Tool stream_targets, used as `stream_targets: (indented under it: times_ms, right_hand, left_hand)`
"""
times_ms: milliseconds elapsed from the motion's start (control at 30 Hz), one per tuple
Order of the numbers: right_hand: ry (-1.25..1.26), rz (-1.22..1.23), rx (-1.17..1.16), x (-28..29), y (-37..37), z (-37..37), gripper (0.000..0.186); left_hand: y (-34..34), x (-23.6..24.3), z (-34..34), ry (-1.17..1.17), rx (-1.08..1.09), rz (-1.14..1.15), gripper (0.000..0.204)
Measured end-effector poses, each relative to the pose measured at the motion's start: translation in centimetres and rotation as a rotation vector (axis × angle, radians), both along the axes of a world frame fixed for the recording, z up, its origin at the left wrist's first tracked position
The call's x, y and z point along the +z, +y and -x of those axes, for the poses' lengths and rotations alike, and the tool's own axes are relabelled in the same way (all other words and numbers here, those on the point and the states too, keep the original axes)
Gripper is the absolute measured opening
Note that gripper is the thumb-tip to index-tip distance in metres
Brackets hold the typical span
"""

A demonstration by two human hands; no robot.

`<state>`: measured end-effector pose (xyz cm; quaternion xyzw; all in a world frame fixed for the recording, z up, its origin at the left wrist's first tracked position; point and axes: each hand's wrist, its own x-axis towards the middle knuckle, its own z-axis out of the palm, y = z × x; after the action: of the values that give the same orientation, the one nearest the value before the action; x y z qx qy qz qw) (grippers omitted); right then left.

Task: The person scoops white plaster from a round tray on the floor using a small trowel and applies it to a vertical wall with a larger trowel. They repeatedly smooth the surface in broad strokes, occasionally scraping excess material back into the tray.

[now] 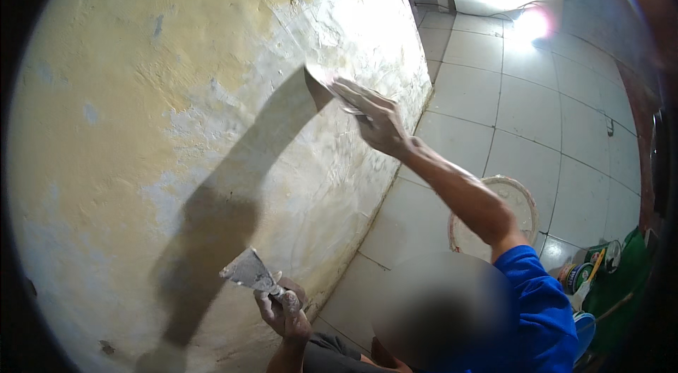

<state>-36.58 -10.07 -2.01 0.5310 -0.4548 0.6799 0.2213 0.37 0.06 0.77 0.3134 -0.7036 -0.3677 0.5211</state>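
My right hand, dusted with white, is stretched out against the wall with its fingers pressed along a broad scraper blade. The blade's edge meets the wall; its handle is hidden in my hand. Lower down, my left hand grips the handle of a putty knife, with its flat, white-smeared metal blade pointing up and left, near the wall. Yellowish old paint covers much of the wall, with whitish smoothed patches around the right hand.
A round, white-smeared container stands on the tiled floor, partly behind my right arm. Cans, a brush and green material lie at the lower right. A bright lamp shines from the far floor.
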Motion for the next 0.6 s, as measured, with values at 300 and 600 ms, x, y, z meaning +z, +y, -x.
stream_targets:
  times_ms: [300,600]
  right_hand:
    - [-0.927,-0.075,0.039,6.2,-6.3,17.0,0.032]
    - [-0.011,0.13,0.095,6.4,-0.2,-0.4,0.04]
  left_hand:
    - [1.0,0.0,2.2,0.004,-0.13,-0.078,0.051]
    - [0.4,0.3,0.7,-0.142,-0.063,-0.088,0.044]
